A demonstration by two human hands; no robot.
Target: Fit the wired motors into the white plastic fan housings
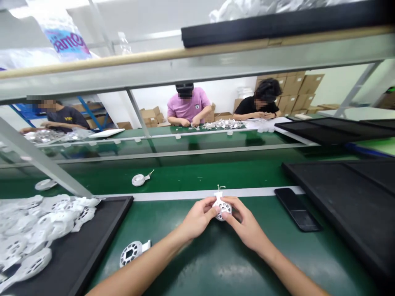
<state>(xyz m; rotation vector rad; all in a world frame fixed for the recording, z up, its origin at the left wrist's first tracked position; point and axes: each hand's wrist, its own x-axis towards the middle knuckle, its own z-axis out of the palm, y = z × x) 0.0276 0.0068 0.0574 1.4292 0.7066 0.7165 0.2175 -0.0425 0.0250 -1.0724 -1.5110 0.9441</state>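
Observation:
A white round plastic housing with radial slots and a short neck is between my hands. Thin pale wires stick up from its neck. My left hand grips its left side, thumb on the slotted face. My right hand closes on the right side, with that thumb also pressed on the face. Left of my left forearm, a similar slotted white part lies on the green work surface.
On the left, a black tray bears a heap of white plastic parts. A wired round unit lies beyond the pale rail. To the right are a black phone and another black tray. Three people sit across the bench.

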